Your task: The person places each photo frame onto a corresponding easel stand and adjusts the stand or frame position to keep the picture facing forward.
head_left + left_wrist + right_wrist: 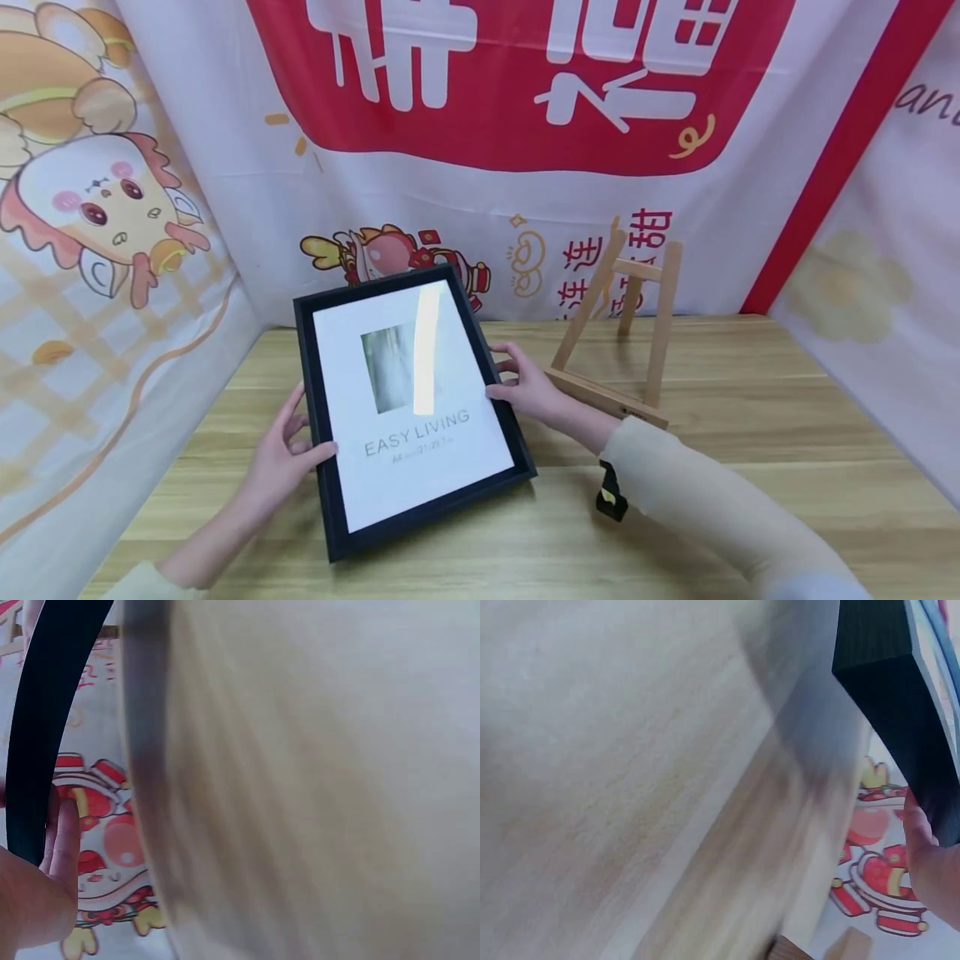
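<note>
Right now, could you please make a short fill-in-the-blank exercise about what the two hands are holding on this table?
1. The left hand and the right hand hold a picture frame whose border is ____.
2. The large words printed inside the frame read EASY ____.
3. The small wooden easel on the table stands beside the ____ hand.

Missing words: black; LIVING; right

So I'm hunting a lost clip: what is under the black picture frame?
The black picture frame is tilted, its near edge on the wooden table, held by the left hand and right hand. The space beneath it is covered.
</note>
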{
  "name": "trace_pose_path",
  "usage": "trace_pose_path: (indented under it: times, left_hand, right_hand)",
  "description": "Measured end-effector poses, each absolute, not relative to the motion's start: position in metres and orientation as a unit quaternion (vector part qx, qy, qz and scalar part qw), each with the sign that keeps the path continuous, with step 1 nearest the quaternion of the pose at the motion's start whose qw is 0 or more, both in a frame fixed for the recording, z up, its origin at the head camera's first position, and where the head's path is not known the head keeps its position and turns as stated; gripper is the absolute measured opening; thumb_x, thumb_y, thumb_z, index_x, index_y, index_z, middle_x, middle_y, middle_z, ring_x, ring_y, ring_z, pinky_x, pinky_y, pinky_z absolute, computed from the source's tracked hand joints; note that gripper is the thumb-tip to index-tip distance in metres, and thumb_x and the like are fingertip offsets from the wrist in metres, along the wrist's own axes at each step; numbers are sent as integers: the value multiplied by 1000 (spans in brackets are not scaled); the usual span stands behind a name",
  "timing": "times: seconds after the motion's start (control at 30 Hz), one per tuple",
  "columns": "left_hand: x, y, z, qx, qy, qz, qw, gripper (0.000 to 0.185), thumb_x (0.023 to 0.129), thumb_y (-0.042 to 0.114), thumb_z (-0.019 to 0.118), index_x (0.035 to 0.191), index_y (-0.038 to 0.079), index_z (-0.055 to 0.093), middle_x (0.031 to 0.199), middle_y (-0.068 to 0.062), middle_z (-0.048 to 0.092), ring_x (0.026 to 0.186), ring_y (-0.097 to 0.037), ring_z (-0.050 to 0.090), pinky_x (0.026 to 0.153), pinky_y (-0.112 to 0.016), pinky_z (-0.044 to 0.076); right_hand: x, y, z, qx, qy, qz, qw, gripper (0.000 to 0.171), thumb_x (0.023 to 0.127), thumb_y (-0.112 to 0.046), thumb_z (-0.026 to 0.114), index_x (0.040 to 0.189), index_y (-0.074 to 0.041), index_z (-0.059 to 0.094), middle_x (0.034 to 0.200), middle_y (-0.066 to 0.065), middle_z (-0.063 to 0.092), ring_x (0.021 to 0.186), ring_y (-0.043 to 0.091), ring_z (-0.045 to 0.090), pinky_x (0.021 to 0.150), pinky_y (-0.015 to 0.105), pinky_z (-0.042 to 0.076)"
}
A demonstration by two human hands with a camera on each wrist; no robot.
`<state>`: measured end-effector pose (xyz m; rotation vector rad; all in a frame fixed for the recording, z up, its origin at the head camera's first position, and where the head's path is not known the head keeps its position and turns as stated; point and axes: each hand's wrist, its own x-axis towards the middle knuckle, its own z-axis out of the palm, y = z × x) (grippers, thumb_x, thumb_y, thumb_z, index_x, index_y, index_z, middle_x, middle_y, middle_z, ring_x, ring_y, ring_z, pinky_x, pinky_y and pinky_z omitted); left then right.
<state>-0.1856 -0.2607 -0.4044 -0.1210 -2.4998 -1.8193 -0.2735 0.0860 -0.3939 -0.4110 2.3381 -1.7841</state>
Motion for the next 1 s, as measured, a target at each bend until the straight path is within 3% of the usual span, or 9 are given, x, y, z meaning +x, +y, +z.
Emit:
trace_pose_path:
  times: [0.27,0.53,0.77,1.0]
  left_hand:
    - [-195,-248,-385,-109,-806,-579,52,98,85,-1,71,158,23,10,126,-33,53,89,-10,65,73,-27,57]
    - [-208,-222,-363,-139,-806,-575,21,98,87,7,73,155,38,11,130,-29,52,91,-32,68,74,-34,58]
    - [-225,-198,-356,-169,-805,-569,6,97,87,6,73,153,45,13,130,-24,54,92,-32,65,72,-35,59]
    - [-246,-167,-353,-219,-806,-549,6,96,90,9,70,154,44,7,145,-17,42,103,-33,60,79,-35,57]
  right_hand:
    - [-252,110,-369,-152,757,-635,35,66,87,11,63,144,-13,39,125,22,55,97,32,66,84,41,56]
    - [-232,145,-351,-173,761,-624,-28,66,87,10,63,144,-8,37,125,25,53,100,35,64,84,37,56]
    - [-217,173,-344,-164,775,-606,-70,65,89,8,64,145,-6,35,128,26,52,104,37,62,85,30,55]
    - [-201,199,-342,-161,768,-605,-136,66,89,10,63,146,-6,34,124,25,53,96,14,64,79,25,56]
